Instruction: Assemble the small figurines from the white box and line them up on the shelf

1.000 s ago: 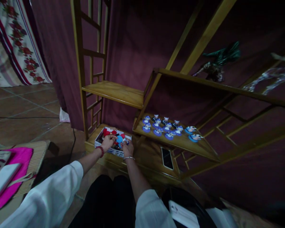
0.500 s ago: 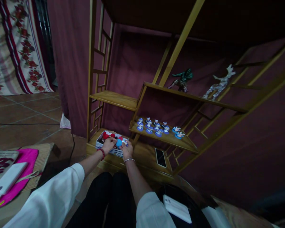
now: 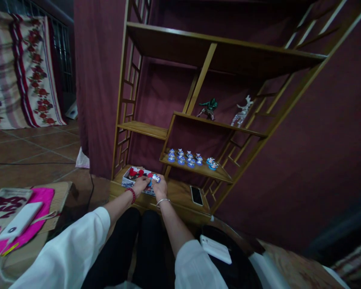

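A small blue-and-white toy figurine (image 3: pixel 157 179) is pinched in the fingers of my right hand (image 3: pixel 160 188). My left hand (image 3: pixel 141 184) is closed at its left side, fingertips on a light-blue round part that seems to belong to it. Both hands are over the right half of a patterned cardboard box (image 3: pixel 126 184) on the bottom board. Inside the box lie red items (image 3: pixel 132 172), partly hidden by my left hand. Several similar blue-and-white figurines (image 3: pixel 181 160) stand in rows on the shelf above and to the right, beside two light-blue ones (image 3: pixel 212 164).
The wooden display shelf (image 3: pixel 142 129) fills the middle. A green-hooded statue (image 3: pixel 210 107) and a silvery deer figure (image 3: pixel 242 112) stand higher up. A dark-screened phone (image 3: pixel 196 196) lies at the right of the box. A white phone (image 3: pixel 215 249) and a white device (image 3: pixel 21 221) lie nearby.
The view has tilted up and shifted, so more upper shelf shows. My left fingers now cover more of the light-blue round part. The figurine stays between my hands over the box.
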Available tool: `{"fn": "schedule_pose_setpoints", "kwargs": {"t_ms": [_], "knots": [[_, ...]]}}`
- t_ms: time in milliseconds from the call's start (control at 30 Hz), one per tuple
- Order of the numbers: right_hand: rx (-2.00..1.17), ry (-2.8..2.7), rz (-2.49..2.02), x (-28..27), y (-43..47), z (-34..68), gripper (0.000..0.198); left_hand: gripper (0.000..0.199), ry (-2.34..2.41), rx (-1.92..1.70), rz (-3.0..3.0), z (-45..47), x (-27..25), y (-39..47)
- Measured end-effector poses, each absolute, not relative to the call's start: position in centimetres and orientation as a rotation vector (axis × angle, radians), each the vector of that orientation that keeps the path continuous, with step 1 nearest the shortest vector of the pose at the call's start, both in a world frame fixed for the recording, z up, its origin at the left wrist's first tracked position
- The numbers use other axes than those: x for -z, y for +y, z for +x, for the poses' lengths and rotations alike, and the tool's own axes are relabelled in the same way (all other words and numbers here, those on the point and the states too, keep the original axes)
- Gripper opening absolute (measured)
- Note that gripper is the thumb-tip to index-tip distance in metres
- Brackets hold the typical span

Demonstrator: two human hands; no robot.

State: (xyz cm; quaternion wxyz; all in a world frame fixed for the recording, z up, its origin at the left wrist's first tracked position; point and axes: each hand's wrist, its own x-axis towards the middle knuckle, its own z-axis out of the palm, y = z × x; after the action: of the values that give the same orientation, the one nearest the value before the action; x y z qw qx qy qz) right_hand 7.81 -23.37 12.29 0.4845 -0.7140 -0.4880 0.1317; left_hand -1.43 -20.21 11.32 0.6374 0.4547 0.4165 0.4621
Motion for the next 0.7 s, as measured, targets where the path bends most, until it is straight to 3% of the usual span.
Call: {"fn": "schedule_pose_setpoints", "kwargs": {"t_ms": [267, 700], "knots": [[-0.318, -1.266, -1.693, -12.4, -25.9, 7.3, 0.027, 0.009, 0.855, -1.054, 0.912, -1.7, -12.5, -23.7], [-0.946, -0.865, -1.225, -14.9, -28.0, 8.4, 0.03, 0.016, 0.658, -0.971, 0.694, -3.4, -14.5, -25.7]]}}
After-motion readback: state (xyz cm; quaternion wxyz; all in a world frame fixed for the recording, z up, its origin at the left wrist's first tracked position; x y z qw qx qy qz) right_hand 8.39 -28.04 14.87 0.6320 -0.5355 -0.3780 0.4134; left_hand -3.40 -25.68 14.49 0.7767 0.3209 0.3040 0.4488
